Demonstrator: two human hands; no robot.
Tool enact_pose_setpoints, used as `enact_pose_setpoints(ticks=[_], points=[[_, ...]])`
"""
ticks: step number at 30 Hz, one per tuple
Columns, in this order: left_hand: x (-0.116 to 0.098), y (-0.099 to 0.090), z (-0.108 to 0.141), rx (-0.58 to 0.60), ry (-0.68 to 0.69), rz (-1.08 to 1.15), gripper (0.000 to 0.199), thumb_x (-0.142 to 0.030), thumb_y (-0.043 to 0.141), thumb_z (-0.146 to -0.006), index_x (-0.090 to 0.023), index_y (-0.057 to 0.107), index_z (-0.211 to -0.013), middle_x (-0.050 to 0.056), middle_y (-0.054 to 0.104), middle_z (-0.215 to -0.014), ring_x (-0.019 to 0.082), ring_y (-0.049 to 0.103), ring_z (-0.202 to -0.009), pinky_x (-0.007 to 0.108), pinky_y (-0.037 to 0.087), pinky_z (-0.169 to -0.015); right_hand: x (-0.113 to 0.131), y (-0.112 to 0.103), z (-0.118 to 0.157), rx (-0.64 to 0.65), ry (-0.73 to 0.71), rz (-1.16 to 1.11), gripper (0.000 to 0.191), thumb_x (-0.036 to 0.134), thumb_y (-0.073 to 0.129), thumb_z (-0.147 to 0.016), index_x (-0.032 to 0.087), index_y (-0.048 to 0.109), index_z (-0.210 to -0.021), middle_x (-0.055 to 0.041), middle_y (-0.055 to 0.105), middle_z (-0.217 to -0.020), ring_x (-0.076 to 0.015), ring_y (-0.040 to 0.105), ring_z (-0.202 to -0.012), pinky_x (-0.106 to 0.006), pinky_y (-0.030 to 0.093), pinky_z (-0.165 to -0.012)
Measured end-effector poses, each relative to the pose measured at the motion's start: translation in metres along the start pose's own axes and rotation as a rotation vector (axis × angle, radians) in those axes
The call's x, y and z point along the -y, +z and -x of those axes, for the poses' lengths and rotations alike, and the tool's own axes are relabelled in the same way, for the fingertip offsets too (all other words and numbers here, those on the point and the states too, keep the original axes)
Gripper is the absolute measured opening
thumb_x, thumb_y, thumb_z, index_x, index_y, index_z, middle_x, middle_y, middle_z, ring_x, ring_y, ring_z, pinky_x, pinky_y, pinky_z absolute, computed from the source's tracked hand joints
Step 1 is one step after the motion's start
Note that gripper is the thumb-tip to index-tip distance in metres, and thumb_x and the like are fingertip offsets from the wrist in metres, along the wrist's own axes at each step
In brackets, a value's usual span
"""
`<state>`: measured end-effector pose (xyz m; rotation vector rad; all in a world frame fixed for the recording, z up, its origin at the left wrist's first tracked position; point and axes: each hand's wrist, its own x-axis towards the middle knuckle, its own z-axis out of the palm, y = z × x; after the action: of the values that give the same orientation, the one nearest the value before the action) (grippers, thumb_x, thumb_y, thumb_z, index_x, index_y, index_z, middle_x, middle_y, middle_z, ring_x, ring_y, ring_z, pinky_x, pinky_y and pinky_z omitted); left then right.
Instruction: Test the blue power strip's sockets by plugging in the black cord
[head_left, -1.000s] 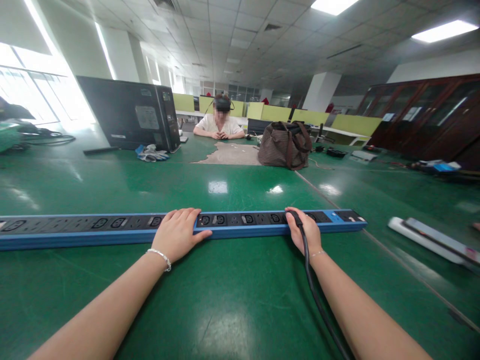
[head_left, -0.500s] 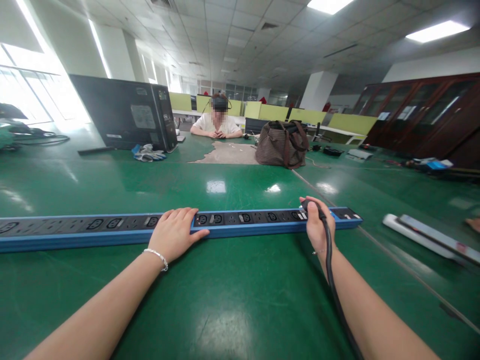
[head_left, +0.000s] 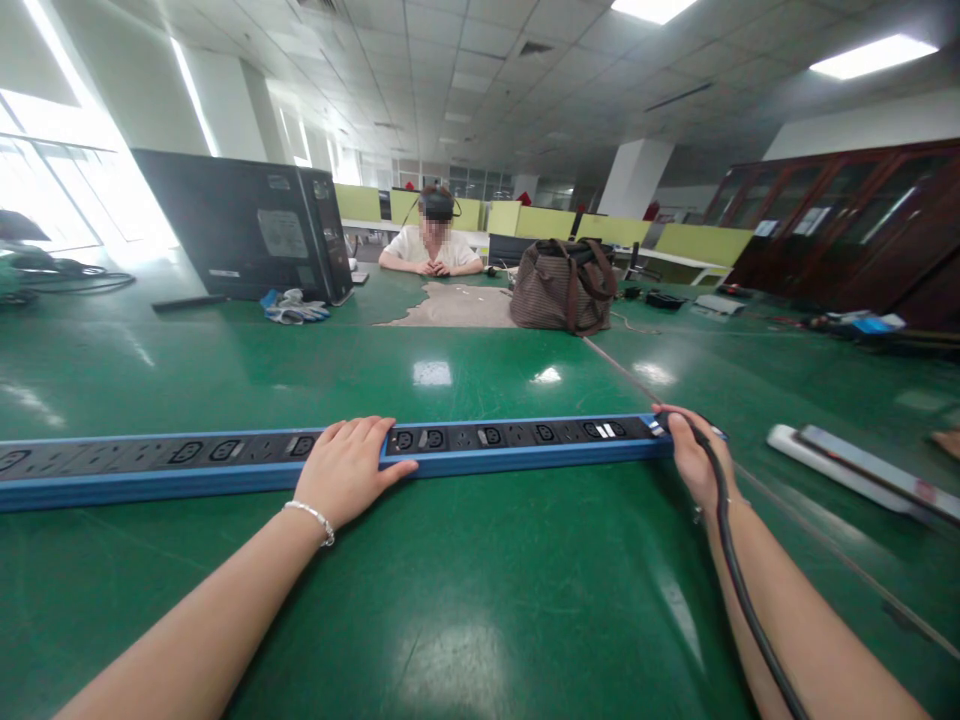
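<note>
A long blue power strip (head_left: 510, 458) lies crosswise on the near part of the green worktop (head_left: 465, 375), its black socket face up and its left end out of view. The left hand (head_left: 341, 475) rests on it, open, with the fingers laid over the top and the thumb along the near side; a pale bracelet (head_left: 315, 518) circles the wrist. The right hand (head_left: 697, 460) grips a dark plug (head_left: 673, 422) over the right end of the power strip, the plug's metal prongs pointing left. Whether the prongs touch the strip cannot be told. A thick black cable (head_left: 736, 590) runs from the plug along the right forearm.

Right of the power strip, apart from it, lies a white bar-shaped thing (head_left: 810, 455) with a flat dark-edged piece (head_left: 870, 466) on top.

Farther back at the left stands a black computer case (head_left: 232, 225), with crumpled gloves (head_left: 294, 307) before it. A brown bag (head_left: 559, 287) stands near the middle of the worktop, beside a bare greyish patch (head_left: 457, 308). Behind the patch, a person (head_left: 433, 245) in a white top sits at the far edge, hands together.
</note>
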<state>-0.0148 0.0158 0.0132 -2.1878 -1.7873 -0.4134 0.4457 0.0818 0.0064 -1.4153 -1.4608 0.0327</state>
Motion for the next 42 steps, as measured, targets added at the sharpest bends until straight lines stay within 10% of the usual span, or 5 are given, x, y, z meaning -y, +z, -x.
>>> enact_pose_setpoints(ticks=[42], points=[[0.0,-0.001,0.0,0.007,0.003,0.012,0.065,-0.065,0.037,-0.08,-0.016,0.052,-0.121,0.012,0.06,-0.119,0.028,0.053,-0.111,0.044,0.035,-0.097,-0.005,0.006,-0.012,0.185,0.018,0.105,0.04,0.054,0.045,-0.08,0.024,0.066,-0.098,-0.0054,0.069,-0.097,-0.0255,0.06,-0.097,-0.043,0.04,-0.095]])
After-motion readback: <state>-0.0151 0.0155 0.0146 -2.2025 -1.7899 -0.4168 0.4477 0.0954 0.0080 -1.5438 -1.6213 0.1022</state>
